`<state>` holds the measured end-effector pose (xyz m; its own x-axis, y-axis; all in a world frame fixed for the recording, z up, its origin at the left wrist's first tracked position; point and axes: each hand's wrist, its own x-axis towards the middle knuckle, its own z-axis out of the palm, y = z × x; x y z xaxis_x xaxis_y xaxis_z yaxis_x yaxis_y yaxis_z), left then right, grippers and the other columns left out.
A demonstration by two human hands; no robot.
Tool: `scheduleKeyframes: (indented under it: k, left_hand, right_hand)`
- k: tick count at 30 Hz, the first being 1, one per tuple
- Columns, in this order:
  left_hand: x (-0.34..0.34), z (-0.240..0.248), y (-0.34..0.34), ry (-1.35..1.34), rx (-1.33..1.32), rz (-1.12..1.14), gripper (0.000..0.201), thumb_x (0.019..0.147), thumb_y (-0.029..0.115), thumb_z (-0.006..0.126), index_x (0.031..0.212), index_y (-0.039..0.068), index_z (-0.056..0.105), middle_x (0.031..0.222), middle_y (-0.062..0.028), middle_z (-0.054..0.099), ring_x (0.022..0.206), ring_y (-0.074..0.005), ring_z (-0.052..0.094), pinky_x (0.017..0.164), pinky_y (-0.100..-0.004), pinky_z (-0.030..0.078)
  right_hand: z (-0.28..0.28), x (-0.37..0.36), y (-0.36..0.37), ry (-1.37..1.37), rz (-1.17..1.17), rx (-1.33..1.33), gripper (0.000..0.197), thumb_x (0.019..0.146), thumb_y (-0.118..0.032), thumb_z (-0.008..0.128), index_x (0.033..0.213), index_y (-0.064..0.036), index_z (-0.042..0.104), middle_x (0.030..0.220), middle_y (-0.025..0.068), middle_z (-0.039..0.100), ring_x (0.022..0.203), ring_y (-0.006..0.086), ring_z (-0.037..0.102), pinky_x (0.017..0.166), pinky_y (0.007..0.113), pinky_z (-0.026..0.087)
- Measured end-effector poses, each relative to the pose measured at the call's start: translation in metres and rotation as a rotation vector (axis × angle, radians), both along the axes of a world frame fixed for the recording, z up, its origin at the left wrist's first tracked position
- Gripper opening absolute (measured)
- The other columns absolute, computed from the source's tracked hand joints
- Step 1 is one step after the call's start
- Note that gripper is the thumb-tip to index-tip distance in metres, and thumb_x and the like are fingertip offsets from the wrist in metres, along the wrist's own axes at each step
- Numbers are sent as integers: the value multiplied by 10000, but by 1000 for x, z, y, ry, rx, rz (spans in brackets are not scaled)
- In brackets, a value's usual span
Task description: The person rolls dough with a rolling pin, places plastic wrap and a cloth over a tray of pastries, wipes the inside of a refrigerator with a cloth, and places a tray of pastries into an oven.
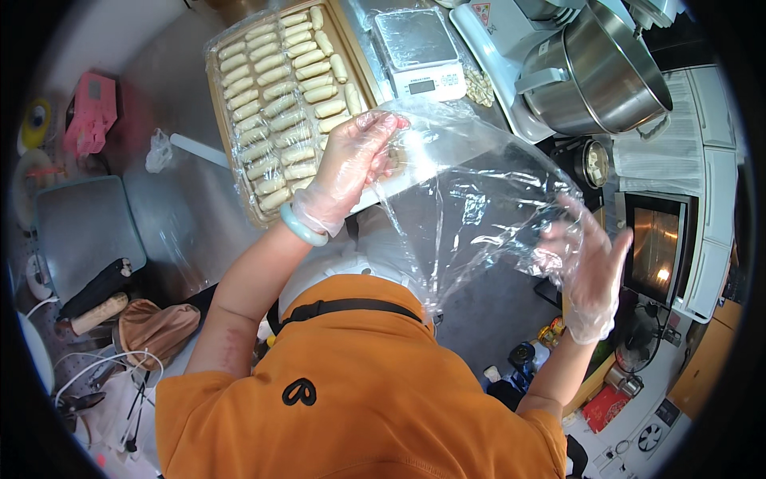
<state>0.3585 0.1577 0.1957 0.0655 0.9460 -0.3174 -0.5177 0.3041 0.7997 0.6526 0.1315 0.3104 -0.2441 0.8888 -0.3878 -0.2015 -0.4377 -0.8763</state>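
Over the front edge of the tabletop (175, 227), up goes a big clear plastic sheet (471, 203), spread between two gloved hands set well apart! On the near-left corner of it, the left hand (345, 164) is clamped tight, fingertips bunched on the plastic, a pale bracelet (303, 226) sitting at the wrist. Across to the other side, the right hand (590, 271) has its thumb standing away from the fingers, with plastic draped over those fingers; through the glare, I can't tell whether they're pinching it. What a shine off those creases, as the lower part narrows to a gathered point just above the orange shirt (343, 383)!

Just beyond the left hand, it's row upon row of pale dough rolls (279, 104) packed on a tan tray (357, 56), clear film lying over many of them. Next to the tray sits a white scale (419, 56) with its metal plate, and to the right of that, a large steel bowl (598, 72) gleams, tilted in view. Farther right, an oven (658, 247) glows amber!
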Motion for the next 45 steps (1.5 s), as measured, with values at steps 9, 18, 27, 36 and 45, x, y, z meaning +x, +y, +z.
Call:
scheduleKeyframes:
  k: [9, 18, 27, 36, 45]
  left_hand:
    - [-10, 5, 1, -29, -11, 42, 234, 942, 235, 476, 977, 32, 587, 535, 67, 310, 459, -38, 279, 539, -222, 362]
    - [-17, 9, -3, -78, -77, 101, 258, 936, 267, 487, 992, 31, 574, 521, 76, 287, 438, -38, 247, 538, -217, 346]
    - [-9, 7, -9, -50, -96, 108, 265, 934, 255, 490, 1025, 19, 570, 524, 75, 289, 432, -43, 259, 538, -228, 365]
    - [-4, 6, -14, -13, -92, 133, 247, 940, 239, 480, 1005, 20, 576, 532, 65, 326, 435, -37, 272, 528, -222, 382]
    - [6, -1, -30, -170, -151, 227, 243, 959, 248, 436, 1031, 38, 537, 534, 72, 281, 448, -36, 256, 605, -226, 403]
  right_hand:
    - [22, 9, -16, -18, -193, -64, 487, 739, 26, 636, 1183, 101, 448, 652, 58, 562, 567, 158, 587, 659, 349, 557]
    - [15, 9, -24, -92, -184, 118, 893, 712, -438, 732, 1290, 99, 313, 1079, 161, 549, 999, 284, 566, 840, 421, 496]
    - [-27, -16, 4, 129, -473, 206, 154, 894, -165, 524, 895, -12, 550, 875, 131, 598, 881, 277, 605, 783, 401, 520]
    - [-42, -85, 62, 154, -297, -11, 262, 887, -209, 564, 1041, 3, 554, 833, 83, 569, 726, 179, 569, 702, 384, 507]
    - [17, -86, 33, -4, -535, 274, 121, 877, -135, 573, 922, -24, 558, 636, -3, 477, 462, 72, 422, 393, 221, 361]
